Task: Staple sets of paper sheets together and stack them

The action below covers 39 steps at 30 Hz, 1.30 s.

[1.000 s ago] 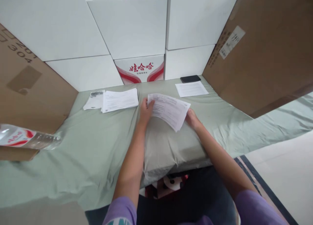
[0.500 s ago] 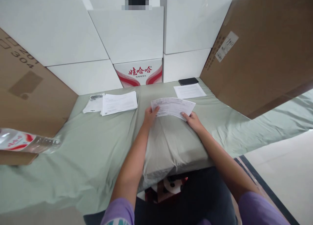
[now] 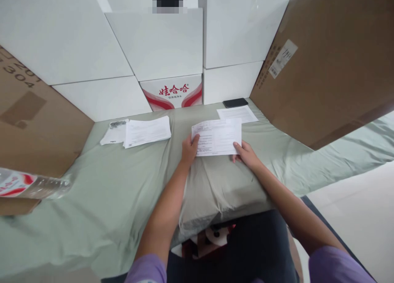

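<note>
Between my two hands is a printed sheet of paper (image 3: 219, 137), tilted toward me above the cloth; whether it is one sheet or a thin stack I cannot tell. My left hand (image 3: 190, 148) grips its left edge, thumb on top. At the lower right corner my right hand (image 3: 245, 153) pinches it with the thumb in front and some fingers curled below. Just behind lies another printed paper (image 3: 238, 113), partly covered by the held one. To the left rests a stack of printed papers (image 3: 147, 131), overlapping a white piece with a dark patch (image 3: 114, 132).
A black phone (image 3: 235, 102) lies behind the far paper. White boxes (image 3: 169, 44) form a wall at the back, with brown cardboard boxes (image 3: 332, 69) on either side. A plastic water bottle (image 3: 33, 185) is at the left edge. Green cloth (image 3: 101, 201) covers the surface.
The held paper was bowed and fanned out; now it is flatter and shows more of its face. My right hand has shifted slightly lower along it. The view has moved a little.
</note>
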Tool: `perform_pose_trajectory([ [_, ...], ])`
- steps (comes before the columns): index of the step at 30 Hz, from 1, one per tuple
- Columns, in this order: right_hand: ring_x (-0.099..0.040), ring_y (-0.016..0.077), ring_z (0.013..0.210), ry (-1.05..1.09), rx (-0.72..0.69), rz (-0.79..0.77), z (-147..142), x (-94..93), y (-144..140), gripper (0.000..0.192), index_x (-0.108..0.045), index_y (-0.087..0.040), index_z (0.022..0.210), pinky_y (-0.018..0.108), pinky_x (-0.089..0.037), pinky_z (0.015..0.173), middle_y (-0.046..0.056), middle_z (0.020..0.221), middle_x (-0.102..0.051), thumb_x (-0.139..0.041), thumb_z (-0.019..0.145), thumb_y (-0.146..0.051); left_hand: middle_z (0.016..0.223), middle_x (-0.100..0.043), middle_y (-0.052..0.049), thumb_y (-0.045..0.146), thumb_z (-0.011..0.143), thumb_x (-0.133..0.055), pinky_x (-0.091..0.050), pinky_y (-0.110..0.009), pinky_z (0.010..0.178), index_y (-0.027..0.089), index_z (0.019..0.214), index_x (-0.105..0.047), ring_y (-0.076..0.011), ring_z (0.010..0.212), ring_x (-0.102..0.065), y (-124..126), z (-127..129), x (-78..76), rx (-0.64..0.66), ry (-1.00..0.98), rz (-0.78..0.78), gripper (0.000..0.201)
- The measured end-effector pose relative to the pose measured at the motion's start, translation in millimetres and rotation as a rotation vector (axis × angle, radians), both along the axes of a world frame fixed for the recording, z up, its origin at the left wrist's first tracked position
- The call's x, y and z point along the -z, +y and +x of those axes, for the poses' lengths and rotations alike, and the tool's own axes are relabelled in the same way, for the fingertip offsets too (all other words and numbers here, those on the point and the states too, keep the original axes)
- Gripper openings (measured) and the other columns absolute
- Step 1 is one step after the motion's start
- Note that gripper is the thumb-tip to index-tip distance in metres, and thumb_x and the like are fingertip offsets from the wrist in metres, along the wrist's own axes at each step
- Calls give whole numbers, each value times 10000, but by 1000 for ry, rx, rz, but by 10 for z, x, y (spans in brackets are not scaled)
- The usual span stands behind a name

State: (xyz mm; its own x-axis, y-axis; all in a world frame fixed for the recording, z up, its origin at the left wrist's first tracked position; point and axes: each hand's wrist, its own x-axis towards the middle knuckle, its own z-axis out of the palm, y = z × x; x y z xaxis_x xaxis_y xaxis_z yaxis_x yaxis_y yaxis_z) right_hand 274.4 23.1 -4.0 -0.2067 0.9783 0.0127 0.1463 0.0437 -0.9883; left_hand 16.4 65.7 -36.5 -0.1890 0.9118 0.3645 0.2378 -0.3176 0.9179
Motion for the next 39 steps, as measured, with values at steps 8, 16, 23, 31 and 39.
perform_pose_trajectory([
  [8, -360, 121, 477, -146, 215, 126, 453, -82, 266, 415, -514, -222, 805, 266, -293, 449, -38, 542, -430, -539, 896, -626, 567, -610, 40, 580, 931, -523, -339, -224, 401, 187, 1041, -656, -98, 377, -452, -14, 26, -74, 104, -4, -163, 430],
  [16, -304, 95, 459, -167, 465, -83, 1379, -386, 1320, 49, -533, -210, 900, 233, -236, 446, -61, 565, -378, -542, 923, -252, 533, -584, 60, 595, 925, -511, -271, -204, 369, 193, 1004, -627, -74, 328, -387, 12, 22, -111, 138, -7, -217, 425],
  [23, -320, 70, 428, -295, 436, -160, 1343, -373, 1699, 104, -575, -171, 943, 207, -224, 428, -47, 572, -432, -490, 982, -216, 544, -578, 61, 599, 921, -507, -272, -210, 375, 197, 998, -630, -75, 339, -377, 12, 19, -127, 148, -7, -240, 427],
  [31, -357, 76, 457, -545, 440, -172, 1279, -297, 1906, 190, -616, -137, 1072, 219, -278, 458, -15, 633, -490, -483, 1004, -255, 538, -567, 63, 597, 927, -489, -299, -213, 414, 201, 990, -633, -79, 361, -389, 8, 18, -148, 138, 13, -259, 426],
  [39, -452, 123, 517, -573, 514, -101, 1287, -151, 1980, 227, -656, -106, 1085, 267, -402, 537, 10, 638, -541, -488, 940, -152, 538, -553, 55, 578, 927, -490, -318, -218, 453, 198, 965, -643, -89, 408, -407, 27, 18, -135, 138, 18, -253, 412],
])
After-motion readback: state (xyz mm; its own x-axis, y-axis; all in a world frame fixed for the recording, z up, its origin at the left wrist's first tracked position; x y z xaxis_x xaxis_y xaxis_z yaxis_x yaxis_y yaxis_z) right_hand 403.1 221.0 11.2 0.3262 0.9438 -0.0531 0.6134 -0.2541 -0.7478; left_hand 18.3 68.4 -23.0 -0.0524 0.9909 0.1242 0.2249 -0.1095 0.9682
